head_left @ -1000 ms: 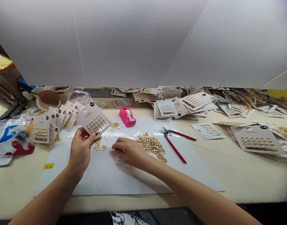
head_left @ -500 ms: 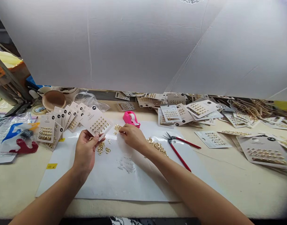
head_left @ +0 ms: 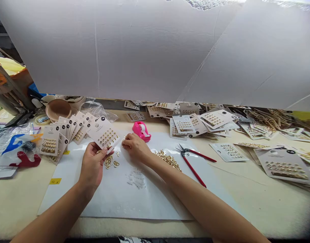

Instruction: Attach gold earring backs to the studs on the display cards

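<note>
My left hand is closed on the lower edge of a white earring card studded with rows of gold earrings, tilted above a white sheet. My right hand rests on the sheet just right of the card, fingers curled in a pinch near its corner; what they hold is too small to make out. Loose gold earrings lie below the card. A larger pile of gold earrings sits behind my right forearm.
A fanned stack of filled cards lies at left, beside tan bowls and plastic bags. A pink tape dispenser and red-handled pliers lie on the sheet. Many filled cards cover the back right.
My right hand left the middle of the sheet, went up toward the small earring pile near the dispenser, then drew left to the card's corner. The left hand kept the card.
</note>
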Action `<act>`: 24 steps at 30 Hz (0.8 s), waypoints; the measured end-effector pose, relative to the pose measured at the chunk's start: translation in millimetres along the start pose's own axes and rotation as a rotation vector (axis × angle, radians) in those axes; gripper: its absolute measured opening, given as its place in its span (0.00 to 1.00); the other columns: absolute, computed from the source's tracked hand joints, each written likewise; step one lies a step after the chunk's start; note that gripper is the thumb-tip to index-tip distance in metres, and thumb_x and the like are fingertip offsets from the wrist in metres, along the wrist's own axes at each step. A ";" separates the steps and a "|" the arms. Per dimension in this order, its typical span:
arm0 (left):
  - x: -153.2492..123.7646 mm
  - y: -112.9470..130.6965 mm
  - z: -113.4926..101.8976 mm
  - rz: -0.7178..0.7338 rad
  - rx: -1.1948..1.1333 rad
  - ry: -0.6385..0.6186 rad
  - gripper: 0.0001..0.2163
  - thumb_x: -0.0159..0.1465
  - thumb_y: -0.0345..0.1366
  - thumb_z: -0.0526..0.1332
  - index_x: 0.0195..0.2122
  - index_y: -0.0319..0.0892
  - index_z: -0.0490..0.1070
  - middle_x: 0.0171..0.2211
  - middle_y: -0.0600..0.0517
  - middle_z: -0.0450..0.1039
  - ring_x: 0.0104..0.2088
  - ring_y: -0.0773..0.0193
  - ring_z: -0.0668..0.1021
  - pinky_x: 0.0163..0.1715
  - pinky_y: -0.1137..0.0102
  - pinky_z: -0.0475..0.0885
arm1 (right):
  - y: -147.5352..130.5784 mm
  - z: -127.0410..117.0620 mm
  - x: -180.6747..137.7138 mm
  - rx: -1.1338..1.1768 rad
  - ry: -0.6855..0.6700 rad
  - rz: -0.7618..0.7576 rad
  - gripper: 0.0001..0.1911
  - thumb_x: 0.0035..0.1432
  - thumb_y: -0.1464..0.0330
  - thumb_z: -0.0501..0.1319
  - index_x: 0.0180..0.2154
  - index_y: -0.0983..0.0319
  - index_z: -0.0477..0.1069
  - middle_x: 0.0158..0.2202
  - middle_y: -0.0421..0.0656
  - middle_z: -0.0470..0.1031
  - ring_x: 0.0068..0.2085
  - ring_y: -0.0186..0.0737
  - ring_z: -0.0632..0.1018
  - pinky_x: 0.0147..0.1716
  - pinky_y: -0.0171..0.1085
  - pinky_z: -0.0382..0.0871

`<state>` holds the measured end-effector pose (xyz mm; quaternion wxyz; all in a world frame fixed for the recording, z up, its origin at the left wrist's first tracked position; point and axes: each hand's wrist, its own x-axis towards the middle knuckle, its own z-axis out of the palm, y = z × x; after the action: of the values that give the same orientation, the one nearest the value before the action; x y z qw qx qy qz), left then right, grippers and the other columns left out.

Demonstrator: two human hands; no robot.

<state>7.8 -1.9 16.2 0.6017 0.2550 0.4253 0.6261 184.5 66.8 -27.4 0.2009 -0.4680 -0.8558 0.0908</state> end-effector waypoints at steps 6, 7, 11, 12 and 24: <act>0.1 -1.7 -0.4 -0.022 0.021 -0.009 0.11 0.51 0.28 0.67 0.35 0.39 0.67 0.36 0.51 0.73 0.38 0.63 0.78 0.41 0.66 0.75 | 4.2 -5.0 0.1 0.099 0.017 0.034 0.07 0.49 0.79 0.60 0.27 0.62 0.74 0.32 0.45 0.72 0.36 0.40 0.71 0.34 0.37 0.63; -0.1 -2.0 -0.4 -0.031 0.028 -0.013 0.12 0.51 0.28 0.67 0.35 0.39 0.67 0.36 0.51 0.74 0.37 0.64 0.78 0.41 0.66 0.75 | 4.6 -6.7 -0.9 0.123 0.023 0.044 0.07 0.49 0.79 0.60 0.26 0.62 0.73 0.32 0.44 0.72 0.36 0.39 0.71 0.34 0.37 0.64; -1.1 -2.9 0.3 -0.062 0.056 -0.026 0.12 0.50 0.29 0.67 0.34 0.39 0.67 0.35 0.52 0.74 0.37 0.64 0.78 0.38 0.66 0.75 | 3.8 -16.0 -10.2 0.215 0.087 0.118 0.08 0.50 0.79 0.58 0.27 0.61 0.72 0.29 0.41 0.74 0.30 0.35 0.73 0.30 0.34 0.66; -1.3 -3.1 0.4 -0.077 0.066 -0.024 0.11 0.50 0.29 0.67 0.33 0.39 0.67 0.34 0.52 0.74 0.36 0.64 0.78 0.37 0.67 0.75 | 2.5 -19.4 -13.7 0.231 0.113 0.142 0.08 0.50 0.78 0.58 0.28 0.61 0.71 0.28 0.40 0.75 0.29 0.35 0.73 0.29 0.34 0.66; -5.8 -11.4 0.3 -0.060 0.143 -0.057 0.11 0.51 0.33 0.66 0.34 0.41 0.66 0.34 0.54 0.72 0.34 0.68 0.75 0.38 0.68 0.74 | -75.1 -48.5 -40.2 0.374 0.423 0.044 0.05 0.54 0.75 0.56 0.31 0.60 0.68 0.26 0.39 0.70 0.25 0.33 0.70 0.25 0.33 0.65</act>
<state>15.0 -8.5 7.9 0.6124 0.3022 0.4591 0.5682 167.2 -9.5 31.7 0.4558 -0.4501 -0.7528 0.1516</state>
